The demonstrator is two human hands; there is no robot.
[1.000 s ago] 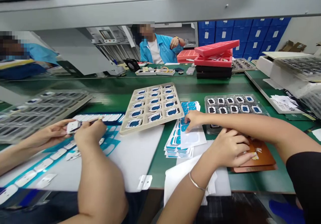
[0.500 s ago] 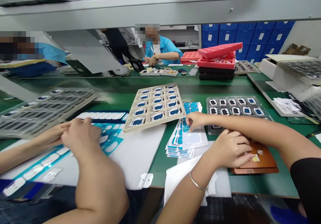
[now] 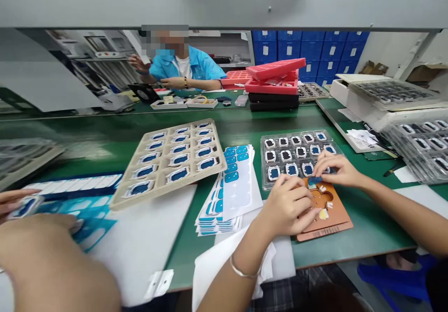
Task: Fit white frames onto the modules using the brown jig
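Observation:
At the left edge, my left hand point(image 3: 12, 199) is closed on a small white-framed part point(image 3: 30, 207) with a dark middle. My right hand point(image 3: 58, 223) is close beside it, low over translucent blue film point(image 3: 96, 211). A small white piece shows at its fingertip; my large forearm hides most of the fingers, so its grip is unclear. The film lies on a white mat point(image 3: 150, 242), with a row of white labels point(image 3: 80, 184) behind it. To the right, a beige tray point(image 3: 198, 177) holding several blue-centred white parts sits tilted.
A co-worker's left hand point(image 3: 290, 204) and right hand point(image 3: 334, 167) work at an orange fixture point(image 3: 341, 216). Between us lies a stack of sticker sheets point(image 3: 241, 195). A clear tray point(image 3: 264, 184) stands behind the fixture. Red trays point(image 3: 273, 88) stand farther back. A beam point(image 3: 224, 6) crosses overhead.
The view has turned right, so my hands have slid to the left edge. The co-worker's right hand has left the sticker sheets and is now at the orange fixture, holding a small blue piece.

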